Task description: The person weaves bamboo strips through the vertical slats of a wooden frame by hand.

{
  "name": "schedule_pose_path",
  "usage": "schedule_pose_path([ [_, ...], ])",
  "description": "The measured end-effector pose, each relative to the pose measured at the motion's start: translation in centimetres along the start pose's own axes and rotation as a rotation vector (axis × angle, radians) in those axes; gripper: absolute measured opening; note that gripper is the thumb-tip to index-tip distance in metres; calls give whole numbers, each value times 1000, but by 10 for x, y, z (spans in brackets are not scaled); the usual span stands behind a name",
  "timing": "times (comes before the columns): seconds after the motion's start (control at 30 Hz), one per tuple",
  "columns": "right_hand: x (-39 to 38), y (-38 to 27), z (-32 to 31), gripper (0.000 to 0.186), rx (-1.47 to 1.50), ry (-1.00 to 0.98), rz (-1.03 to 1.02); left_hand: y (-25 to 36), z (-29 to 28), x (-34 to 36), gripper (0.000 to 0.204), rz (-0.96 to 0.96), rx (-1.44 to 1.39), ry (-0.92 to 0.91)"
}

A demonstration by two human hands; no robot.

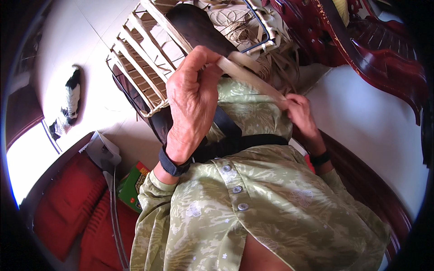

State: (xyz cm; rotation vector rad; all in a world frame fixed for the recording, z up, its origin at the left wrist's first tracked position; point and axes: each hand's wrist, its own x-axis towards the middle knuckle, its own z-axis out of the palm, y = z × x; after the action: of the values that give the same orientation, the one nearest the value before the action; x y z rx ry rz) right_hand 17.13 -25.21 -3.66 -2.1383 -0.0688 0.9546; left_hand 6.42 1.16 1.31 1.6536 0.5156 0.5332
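My left hand is raised in front of my chest, thumb and forefinger pinched on one end of a flat tan strip. From there the strip slants down to the right, stretched across to my right hand. That hand's fingers are closed around its other end and slightly blurred. Beyond my left hand, across my legs, rests an open frame with slats wrapped in pale strip material. A dark-edged corner of a frame shows at the top.
Loose tan strips and a coiled bundle lie beyond my lap. Carved dark red wooden furniture stands at the right. On the pale tiled floor at left is a black-and-white animal. Red cushions and a green package are at lower left.
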Motion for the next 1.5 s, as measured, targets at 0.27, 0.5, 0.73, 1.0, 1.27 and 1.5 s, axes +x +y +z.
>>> schedule_pose_path([
  [0.27, -6, -34, 9, 20, -683, 250, -536, -2, -5, 1, 9, -23, -13, -79],
  [0.5, 5, -93, 68, 13, -474, 335, -856, -2, -3, 1, 8, -68, -35, -63],
  [0.73, 33, 26, 2, 23, -712, 290, -310, -1, -2, 1, 9, -29, -11, -26],
  [1.0, -20, -68, 2, 11, -653, 227, -658, -7, 1, -1, 9, -1, -19, -6],
  [1.27, -11, -119, 45, 7, -102, 199, -825, -4, 0, -5, 9, -60, -38, -2],
  [1.5, -3, -138, -18, 5, -372, 396, -889, 2, 0, -5, 8, -70, 3, -35],
])
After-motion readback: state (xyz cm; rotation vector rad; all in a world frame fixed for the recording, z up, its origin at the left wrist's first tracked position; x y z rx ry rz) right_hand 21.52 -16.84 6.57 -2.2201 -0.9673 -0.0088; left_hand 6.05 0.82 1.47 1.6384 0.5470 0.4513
